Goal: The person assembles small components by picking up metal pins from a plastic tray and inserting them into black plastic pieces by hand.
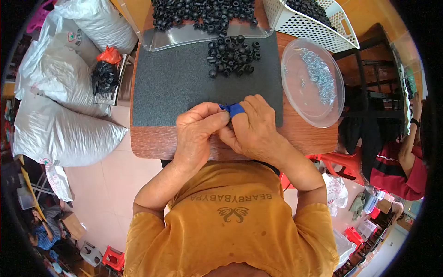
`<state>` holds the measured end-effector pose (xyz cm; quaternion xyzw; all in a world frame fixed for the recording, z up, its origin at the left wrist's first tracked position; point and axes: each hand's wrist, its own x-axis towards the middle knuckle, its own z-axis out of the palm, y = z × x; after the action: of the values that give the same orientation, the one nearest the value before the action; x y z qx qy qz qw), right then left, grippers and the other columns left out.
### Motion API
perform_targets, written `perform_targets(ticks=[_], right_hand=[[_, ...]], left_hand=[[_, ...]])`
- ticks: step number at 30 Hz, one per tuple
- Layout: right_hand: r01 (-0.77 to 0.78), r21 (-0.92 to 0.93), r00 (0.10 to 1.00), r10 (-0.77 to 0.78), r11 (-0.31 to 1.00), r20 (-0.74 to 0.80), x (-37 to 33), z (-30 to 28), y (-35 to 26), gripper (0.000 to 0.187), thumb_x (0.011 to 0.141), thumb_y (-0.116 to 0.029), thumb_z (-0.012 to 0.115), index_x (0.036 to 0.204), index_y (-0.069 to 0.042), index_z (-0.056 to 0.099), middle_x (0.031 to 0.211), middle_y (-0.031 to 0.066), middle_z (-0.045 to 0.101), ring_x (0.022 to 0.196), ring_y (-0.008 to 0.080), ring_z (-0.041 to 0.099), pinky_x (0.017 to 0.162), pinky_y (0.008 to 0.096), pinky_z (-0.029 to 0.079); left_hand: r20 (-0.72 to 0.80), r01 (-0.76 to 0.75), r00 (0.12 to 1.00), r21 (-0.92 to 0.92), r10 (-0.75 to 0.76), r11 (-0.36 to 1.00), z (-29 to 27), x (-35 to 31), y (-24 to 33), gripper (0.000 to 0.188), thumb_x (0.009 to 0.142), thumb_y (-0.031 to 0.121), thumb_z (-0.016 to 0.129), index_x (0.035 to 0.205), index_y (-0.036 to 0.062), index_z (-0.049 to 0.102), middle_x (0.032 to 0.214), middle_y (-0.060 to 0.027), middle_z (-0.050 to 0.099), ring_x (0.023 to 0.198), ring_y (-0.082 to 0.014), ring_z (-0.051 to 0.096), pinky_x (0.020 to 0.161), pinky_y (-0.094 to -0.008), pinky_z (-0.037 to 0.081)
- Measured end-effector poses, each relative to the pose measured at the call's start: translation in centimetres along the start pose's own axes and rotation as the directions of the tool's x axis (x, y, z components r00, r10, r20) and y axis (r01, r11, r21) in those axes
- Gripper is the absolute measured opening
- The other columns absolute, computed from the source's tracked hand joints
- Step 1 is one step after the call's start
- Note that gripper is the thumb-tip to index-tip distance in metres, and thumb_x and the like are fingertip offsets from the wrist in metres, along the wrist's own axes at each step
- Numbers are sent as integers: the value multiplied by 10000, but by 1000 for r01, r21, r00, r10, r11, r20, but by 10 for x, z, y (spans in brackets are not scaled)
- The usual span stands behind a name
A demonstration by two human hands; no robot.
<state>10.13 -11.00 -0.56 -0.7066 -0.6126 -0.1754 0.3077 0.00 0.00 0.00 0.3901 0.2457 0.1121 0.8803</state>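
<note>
Both hands meet above the near edge of a dark grey mat (173,76) on a wooden table. My left hand (196,129) is closed, its thumb and forefinger pinched together. My right hand (256,124) is curled closed against it, fingertips touching the left ones. Blue wrapping (236,109) covers a finger of the right hand, and some blue also shows at the left fingertips. Whatever the fingers pinch is hidden. Beyond the hands, a loose cluster of small black round hollow parts (233,55) lies on the mat.
A clear tray (194,34) with many more black parts stands at the far side. On the right are a round clear plastic dish (295,104) of small silvery pieces and a white perforated basket (302,27). Bulging white sacks (64,129) fill the left; another person's arm (408,147) shows far right.
</note>
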Motion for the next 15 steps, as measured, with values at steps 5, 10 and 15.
perform_targets(ticks=[5,10,15], right_hand=[[0,53,1000,-1,999,13,0,3,1,261,583,-122,654,626,-23,416,634,153,446,589,297,460,517,404,390],[28,63,999,-25,998,-44,0,7,0,261,576,-118,656,635,-14,424,663,161,455,627,309,476,528,402,406],[50,15,999,-50,999,3,-4,6,0,255,576,-113,655,646,-6,434,681,170,464,665,327,495,546,402,433]], left_hand=[[17,8,1000,1,-8,1000,-2,1,1,105,805,36,617,875,-43,618,754,-51,622,661,-93,557,665,-224,450],[14,-9,1000,28,9,1000,-4,1,1,99,799,21,620,870,-48,619,762,-60,627,667,-98,567,662,-225,459],[27,3,1000,10,-4,1000,-5,1,-1,96,799,13,620,874,-46,620,776,-66,630,680,-100,576,647,-222,471]])
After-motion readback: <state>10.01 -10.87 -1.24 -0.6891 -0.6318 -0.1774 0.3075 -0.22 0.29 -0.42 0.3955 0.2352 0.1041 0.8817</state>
